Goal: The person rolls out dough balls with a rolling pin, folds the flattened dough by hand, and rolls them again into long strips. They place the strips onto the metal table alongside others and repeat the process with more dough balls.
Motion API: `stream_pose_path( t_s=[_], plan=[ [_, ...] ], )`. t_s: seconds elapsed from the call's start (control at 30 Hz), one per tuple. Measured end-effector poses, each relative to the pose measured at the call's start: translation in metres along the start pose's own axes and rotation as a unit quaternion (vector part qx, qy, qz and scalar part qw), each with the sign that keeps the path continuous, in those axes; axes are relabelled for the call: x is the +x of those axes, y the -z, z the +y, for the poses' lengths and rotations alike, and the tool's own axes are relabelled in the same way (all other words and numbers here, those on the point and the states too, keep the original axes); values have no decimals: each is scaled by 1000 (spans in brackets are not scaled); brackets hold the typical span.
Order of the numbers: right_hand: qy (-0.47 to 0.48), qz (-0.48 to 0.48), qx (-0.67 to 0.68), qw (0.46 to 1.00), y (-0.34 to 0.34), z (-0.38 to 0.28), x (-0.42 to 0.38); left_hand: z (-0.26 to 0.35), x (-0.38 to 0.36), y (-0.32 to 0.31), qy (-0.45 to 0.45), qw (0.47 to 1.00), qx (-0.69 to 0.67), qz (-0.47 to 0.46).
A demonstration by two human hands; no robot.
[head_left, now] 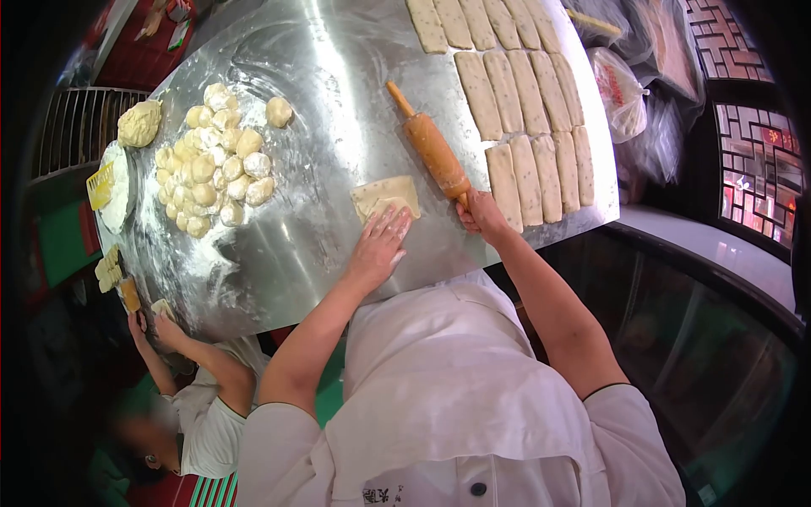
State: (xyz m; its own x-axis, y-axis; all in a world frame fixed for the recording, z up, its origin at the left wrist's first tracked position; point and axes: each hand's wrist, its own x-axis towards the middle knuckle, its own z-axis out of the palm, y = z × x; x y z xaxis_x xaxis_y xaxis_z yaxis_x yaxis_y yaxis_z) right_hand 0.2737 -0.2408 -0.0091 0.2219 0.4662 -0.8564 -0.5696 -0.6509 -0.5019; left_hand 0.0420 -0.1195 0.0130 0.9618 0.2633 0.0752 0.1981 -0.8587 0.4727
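My left hand (383, 245) lies with fingers stretched out over the near edge of a small flat piece of dough (387, 191), which is speckled along its far edge. My right hand (487, 217) is closed around the near handle of a wooden rolling pin (436, 154). The pin lies slantwise on the metal table, its far handle pointing away from me, to the right of the flat dough and apart from it. Just right of the pin are rows of long speckled dough strips (526, 95).
Floured dough balls (203, 169) are heaped on the metal table (338, 110) at the left, with a bigger dough lump (139, 124) near the table's edge. A co-worker (215, 397) at the lower left handles dough and another rolling pin (129, 294). Plastic bags (621, 93) lie past the right edge.
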Motion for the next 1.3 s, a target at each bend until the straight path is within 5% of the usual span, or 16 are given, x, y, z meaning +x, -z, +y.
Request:
stream_pose_path(
  t_s=[0.17, 0.23, 0.33, 0.67, 0.73, 0.87, 0.93, 1.07, 1.17, 1.23, 1.3],
  plan=[
    [-13, 2, 2, 1000, 0, -1, 1, -33, 27, 9, 38, 995, -75, 60],
    [-6, -4, 1, 1000, 1, -2, -1, -38, 59, 30, 125, 989, -21, 77],
    [-4, 2, -2, 1000, 0, -2, -2, -59, 67, 28, 122, 987, -97, -42],
    [-1, -8, 5, 1000, 2, 0, 1, -23, 16, 13, 36, 998, -38, -38],
    [3, 1, -9, 1000, 3, 2, 3, -30, 15, 12, 75, 987, -139, 11],
    [-10, -12, -4, 1000, 2, 0, 4, -35, 27, 23, 179, 978, -82, 65],
    [-8, 6, -11, 1000, -1, -3, -1, -18, 41, 15, 77, 995, 39, 52],
    [-2, -10, -5, 1000, 1, -3, 3, -8, 36, -3, 42, 997, 63, 3],
    [-9, -2, -1, 1000, 3, 2, 2, -13, 28, 4, 132, 990, -10, 40],
    [-8, -16, 1, 1000, 4, 1, 4, -17, 18, 18, 215, 974, -2, -68],
    [-1, -15, 0, 1000, 3, 2, 5, -20, 10, 21, 207, 975, -17, -73]
  ],
)
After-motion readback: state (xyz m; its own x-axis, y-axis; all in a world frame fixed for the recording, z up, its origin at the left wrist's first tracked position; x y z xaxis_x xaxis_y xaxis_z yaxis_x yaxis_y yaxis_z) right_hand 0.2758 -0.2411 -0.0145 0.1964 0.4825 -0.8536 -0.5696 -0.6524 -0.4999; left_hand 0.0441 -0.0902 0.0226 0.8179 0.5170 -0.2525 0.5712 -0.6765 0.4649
